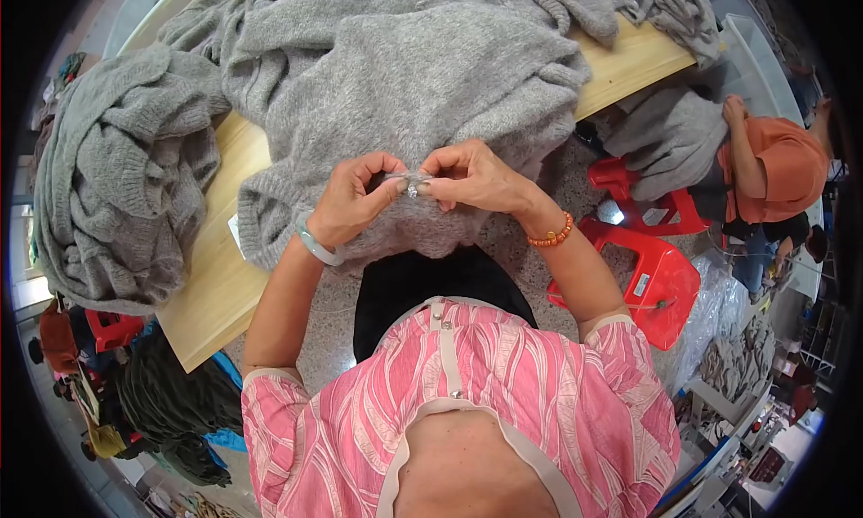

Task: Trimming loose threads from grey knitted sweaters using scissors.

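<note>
A grey knitted sweater point(431, 77) lies spread over the table and hangs off its near edge toward my lap. My left hand point(355, 194) pinches the sweater's knit between thumb and forefinger. Close beside it, my right hand point(472, 176) pinches the same bit of knit from the other side. A small shiny silvery piece point(413, 191) shows between the two thumbs; its kind is too small to tell. The fingertips of both hands nearly meet there.
A pale wooden table point(216, 284) carries a heap of grey knitwear point(126, 176) on the left. Red plastic stools point(661, 289) stand at the right. Beyond them a person in an orange top point(782, 167) handles grey knitwear point(674, 136). Dark garments point(175, 401) lie at lower left.
</note>
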Tool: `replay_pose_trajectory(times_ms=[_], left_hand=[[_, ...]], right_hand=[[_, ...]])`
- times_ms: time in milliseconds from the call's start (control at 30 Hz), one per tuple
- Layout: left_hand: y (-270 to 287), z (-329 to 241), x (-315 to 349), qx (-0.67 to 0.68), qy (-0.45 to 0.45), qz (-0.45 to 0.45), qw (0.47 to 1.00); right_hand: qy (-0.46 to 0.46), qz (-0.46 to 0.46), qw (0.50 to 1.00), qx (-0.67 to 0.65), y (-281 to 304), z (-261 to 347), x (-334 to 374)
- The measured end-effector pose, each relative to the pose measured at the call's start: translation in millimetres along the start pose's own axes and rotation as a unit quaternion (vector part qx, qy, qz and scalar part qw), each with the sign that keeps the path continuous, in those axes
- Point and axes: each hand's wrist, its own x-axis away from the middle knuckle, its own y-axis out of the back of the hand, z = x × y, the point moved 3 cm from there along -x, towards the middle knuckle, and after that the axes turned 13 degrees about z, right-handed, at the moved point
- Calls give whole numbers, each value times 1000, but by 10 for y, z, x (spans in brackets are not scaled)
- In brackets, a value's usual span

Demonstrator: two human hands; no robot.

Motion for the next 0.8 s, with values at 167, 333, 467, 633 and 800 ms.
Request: replay_pose_trajectory(times_ms=[167,333,467,633,800], left_hand=[[-62,-46,28,-7,-38,-5,999],[-131,-93,83,91,-39,-16,995],[-129,-108,123,246,-21,7,969],[-109,-126,154,300,-18,24,953],[-52,-96,134,303,-17,12,953]], right_hand=[[-1,-31,1000,-7,-25,-13,9],[7,-54,998,-44,-91,-27,-11],[6,-50,993,-103,-165,11,-8],[23,-33,991,-128,-198,49,-16],[34,-38,995,-80,-157,99,-26]])
